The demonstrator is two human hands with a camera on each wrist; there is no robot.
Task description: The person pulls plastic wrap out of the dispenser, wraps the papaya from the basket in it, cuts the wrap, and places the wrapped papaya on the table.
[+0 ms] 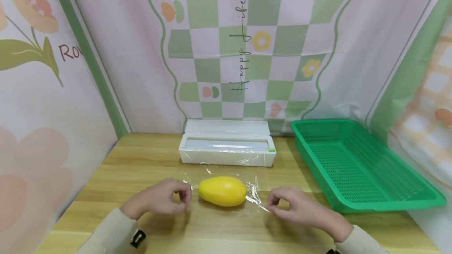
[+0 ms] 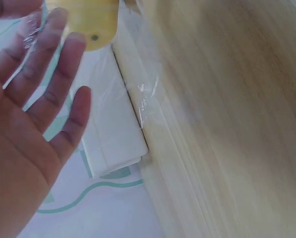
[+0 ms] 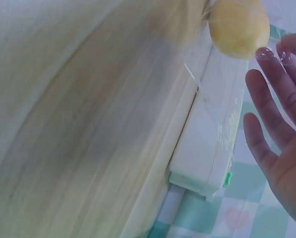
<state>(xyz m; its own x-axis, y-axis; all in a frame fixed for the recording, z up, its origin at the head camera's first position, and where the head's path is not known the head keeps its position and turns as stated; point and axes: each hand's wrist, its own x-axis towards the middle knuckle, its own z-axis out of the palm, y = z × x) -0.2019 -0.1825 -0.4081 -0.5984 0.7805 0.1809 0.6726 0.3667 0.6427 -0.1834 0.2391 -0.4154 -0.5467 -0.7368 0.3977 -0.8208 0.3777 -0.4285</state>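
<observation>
A smooth yellow fruit (image 1: 222, 191), long and rounded like a papaya, lies on its side on clear plastic wrap (image 1: 255, 196) in the head view. To its left, my left hand (image 1: 165, 196) pinches the film between thumb and fingertips; shiny creases show at those fingertips in the left wrist view. My right hand (image 1: 299, 207) pinches the film on the other side, and a taut fold runs from the fruit to its fingertips. The remaining fingers of both hands are loosely bent in the wrist views. A dark spot marks one end of the fruit (image 2: 94, 34).
Behind the fruit stands a white cling-film box (image 1: 226, 157), its lid raised and a roll inside, with a small green piece at its right end. A green perforated basket (image 1: 353, 167) sits at the right of the wooden table (image 1: 134, 160). Patterned cloth (image 1: 243, 50) hangs behind.
</observation>
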